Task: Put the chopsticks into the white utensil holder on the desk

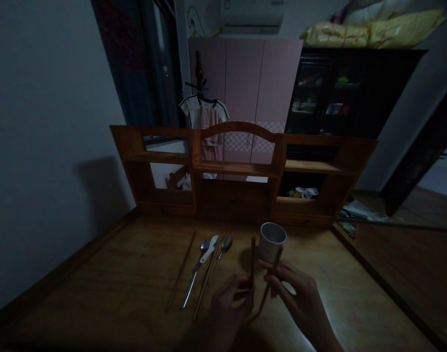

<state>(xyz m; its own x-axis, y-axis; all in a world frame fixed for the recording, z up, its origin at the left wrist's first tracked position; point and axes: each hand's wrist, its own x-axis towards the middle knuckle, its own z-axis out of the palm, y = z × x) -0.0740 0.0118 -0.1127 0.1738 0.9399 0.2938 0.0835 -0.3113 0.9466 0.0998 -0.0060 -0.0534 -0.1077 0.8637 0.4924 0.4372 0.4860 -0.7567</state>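
My left hand is closed around a chopstick that stands nearly upright. Beside it, my right hand pinches another chopstick, which slants with its upper end to the right. Just behind the right hand stands a metal cup, its open mouth upward, partly covered by the fingers. To the left, on the desk, lie several chopsticks, a white spoon and two metal spoons, one at the right of the pile and a long-handled one partly under the white spoon.
The wooden desk has a shelf unit along its back edge, with small items in the right compartment. A wall borders the left side. Behind are a pink wardrobe and a dark cabinet. The room is dim.
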